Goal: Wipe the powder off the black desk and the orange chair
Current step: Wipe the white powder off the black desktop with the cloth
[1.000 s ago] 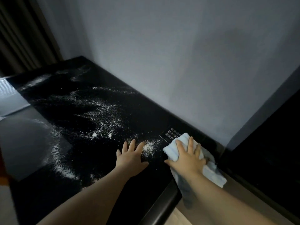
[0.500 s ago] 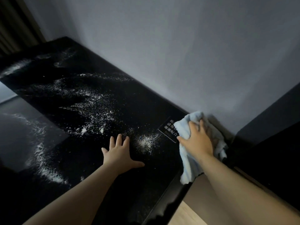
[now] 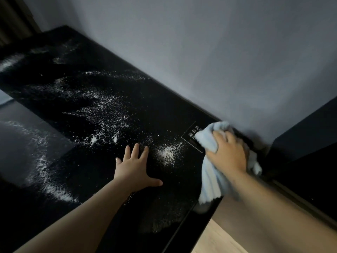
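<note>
The black desk (image 3: 102, 179) runs along the wall, and white powder (image 3: 102, 110) is scattered over much of its top, with a small heap (image 3: 166, 153) near my hands. My left hand (image 3: 135, 166) rests flat on the desk, fingers spread. My right hand (image 3: 227, 154) presses a light blue cloth (image 3: 209, 179) onto the desk's right end by the wall, fingers curled into the bunched fabric. The cloth's lower part hangs over the desk's edge. No orange chair is in view.
A small sign with white characters (image 3: 193, 136) lies on the desk, partly under the cloth. A grey wall (image 3: 200, 61) backs the desk. Dark furniture (image 3: 310, 147) stands at the right, and light wooden floor (image 3: 217, 238) shows below the desk's edge.
My right hand slid the cloth away from me toward the wall and the desk's far right corner. My left hand stayed flat on the desk, its thumb now spread wider.
</note>
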Demonstrator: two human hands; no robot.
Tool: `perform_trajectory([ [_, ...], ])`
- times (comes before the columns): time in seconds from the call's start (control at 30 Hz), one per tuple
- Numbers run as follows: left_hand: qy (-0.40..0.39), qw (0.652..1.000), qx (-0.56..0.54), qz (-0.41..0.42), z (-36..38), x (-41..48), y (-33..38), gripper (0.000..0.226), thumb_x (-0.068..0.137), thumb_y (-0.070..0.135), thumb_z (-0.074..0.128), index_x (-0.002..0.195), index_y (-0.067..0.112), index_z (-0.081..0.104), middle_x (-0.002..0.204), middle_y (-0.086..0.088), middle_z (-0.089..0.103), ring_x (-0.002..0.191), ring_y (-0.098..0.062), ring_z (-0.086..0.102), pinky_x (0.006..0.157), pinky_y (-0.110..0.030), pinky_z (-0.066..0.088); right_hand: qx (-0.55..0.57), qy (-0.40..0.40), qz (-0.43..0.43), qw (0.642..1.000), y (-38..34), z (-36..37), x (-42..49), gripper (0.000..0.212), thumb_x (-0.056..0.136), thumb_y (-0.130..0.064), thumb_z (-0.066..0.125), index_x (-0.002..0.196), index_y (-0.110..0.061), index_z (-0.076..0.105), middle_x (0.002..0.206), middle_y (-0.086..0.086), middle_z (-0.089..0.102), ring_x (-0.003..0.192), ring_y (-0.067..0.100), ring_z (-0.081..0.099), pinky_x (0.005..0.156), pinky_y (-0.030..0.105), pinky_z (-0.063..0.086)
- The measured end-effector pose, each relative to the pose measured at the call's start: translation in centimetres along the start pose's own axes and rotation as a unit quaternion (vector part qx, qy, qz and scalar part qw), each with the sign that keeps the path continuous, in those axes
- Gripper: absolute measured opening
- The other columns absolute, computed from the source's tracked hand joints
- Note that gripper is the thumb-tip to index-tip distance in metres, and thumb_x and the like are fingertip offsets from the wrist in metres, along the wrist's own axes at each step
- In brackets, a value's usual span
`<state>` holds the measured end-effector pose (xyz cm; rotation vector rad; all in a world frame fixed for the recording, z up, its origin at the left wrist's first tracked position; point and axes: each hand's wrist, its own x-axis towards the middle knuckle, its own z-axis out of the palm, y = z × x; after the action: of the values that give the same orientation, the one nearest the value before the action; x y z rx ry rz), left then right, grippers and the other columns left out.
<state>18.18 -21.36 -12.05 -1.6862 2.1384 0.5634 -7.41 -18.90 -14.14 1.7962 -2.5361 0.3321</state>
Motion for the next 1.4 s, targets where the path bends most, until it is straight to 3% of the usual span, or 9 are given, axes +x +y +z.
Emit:
perform_trajectory([
  [0.13,-0.001,1.000,0.003,0.004,0.0,-0.1,-0.1,0.123,0.063,0.077,0.061,0.151,0.026,-0.008,0.159,-0.002,-0.015,0.146,-0.029,-0.014,0.116,-0.054,0.011,-0.004,0.025,-0.153,0.988,-1.5,-0.5,-6.0,0.043,0.061,-0.038,0.060,0.103,-0.028,0.065,0.098,0.005,0.065,0.066,0.037,0.059,0.057,0.043,0.050],
  [0.33,-0.001,1.000,0.009,0.008,-0.2,-0.3,-0.2,0.123,0.063,0.079,0.059,0.151,0.027,-0.008,0.159,-0.001,-0.016,0.146,-0.027,-0.014,0.116,-0.052,0.012,0.058,0.030,0.146,0.987,0.0,-0.5,2.9,0.047,0.083,-0.038,0.055,0.129,-0.031,0.045,0.137,0.006,0.042,0.109,0.040,0.046,0.092,0.046,0.038],
  [0.57,-0.002,1.000,0.009,0.010,-0.2,-0.4,-0.3,0.122,0.063,0.080,0.058,0.151,0.028,-0.010,0.159,0.000,-0.016,0.146,-0.026,-0.015,0.117,-0.051,0.012,0.022,0.037,-0.180,0.983,-1.9,0.0,-4.8,0.044,0.063,-0.040,0.048,0.102,-0.030,0.065,0.100,-0.001,0.065,0.068,0.030,0.057,0.057,0.040,0.048],
  [0.7,-0.002,1.000,0.005,0.010,-0.2,-0.2,-0.4,0.123,0.062,0.081,0.057,0.150,0.029,-0.011,0.158,0.000,-0.017,0.146,-0.026,-0.016,0.117,-0.050,0.012,0.055,0.033,0.079,0.995,1.0,0.2,2.4,0.053,0.070,-0.039,0.064,0.123,-0.031,0.057,0.127,0.009,0.053,0.100,0.042,0.054,0.087,0.049,0.046],
  [0.77,-0.001,1.000,0.005,0.008,-0.2,-0.2,-0.3,0.123,0.062,0.081,0.057,0.150,0.029,-0.011,0.158,0.001,-0.017,0.146,-0.026,-0.016,0.117,-0.050,0.011,0.053,-0.014,0.128,0.990,0.6,0.4,5.0,0.055,0.074,-0.051,0.056,0.126,-0.038,0.043,0.136,0.008,0.038,0.115,0.042,0.046,0.096,0.053,0.040],
  [0.83,-0.001,1.000,0.007,0.007,-0.2,-0.2,-0.4,0.123,0.062,0.081,0.057,0.151,0.029,-0.011,0.158,0.001,-0.017,0.146,-0.026,-0.016,0.117,-0.050,0.011,0.047,-0.088,0.085,0.991,-0.9,0.7,4.8,0.056,0.078,-0.056,0.051,0.130,-0.042,0.032,0.144,0.008,0.023,0.123,0.042,0.039,0.099,0.052,0.038],
  [1.03,-0.002,1.000,0.011,0.012,-0.4,-0.4,-0.4,0.123,0.062,0.081,0.057,0.150,0.029,-0.011,0.158,0.002,-0.018,0.146,-0.025,-0.015,0.117,-0.049,0.012,0.023,-0.021,-0.185,0.982,-2.3,-0.6,-3.4,0.046,0.072,-0.041,0.054,0.118,-0.038,0.053,0.119,-0.001,0.056,0.087,0.034,0.059,0.070,0.048,0.049],
  [1.23,-0.013,1.000,0.010,0.011,-0.8,-0.3,-0.5,0.120,0.065,0.077,0.060,0.150,0.031,-0.012,0.158,0.004,-0.019,0.146,-0.023,-0.016,0.117,-0.046,0.013,0.044,-0.066,0.109,0.991,-0.5,0.0,6.6,0.055,0.083,-0.050,0.051,0.135,-0.036,0.036,0.145,0.003,0.028,0.121,0.036,0.036,0.104,0.046,0.032],
  [1.4,-0.008,1.000,0.008,0.014,-0.6,-0.4,-0.7,0.120,0.065,0.076,0.061,0.150,0.031,-0.011,0.158,0.004,-0.018,0.146,-0.022,-0.016,0.117,-0.046,0.014,0.025,-0.047,-0.130,0.990,-4.4,-0.2,-1.3,0.047,0.070,-0.039,0.051,0.117,-0.036,0.055,0.124,0.000,0.052,0.092,0.036,0.055,0.074,0.046,0.046],
])
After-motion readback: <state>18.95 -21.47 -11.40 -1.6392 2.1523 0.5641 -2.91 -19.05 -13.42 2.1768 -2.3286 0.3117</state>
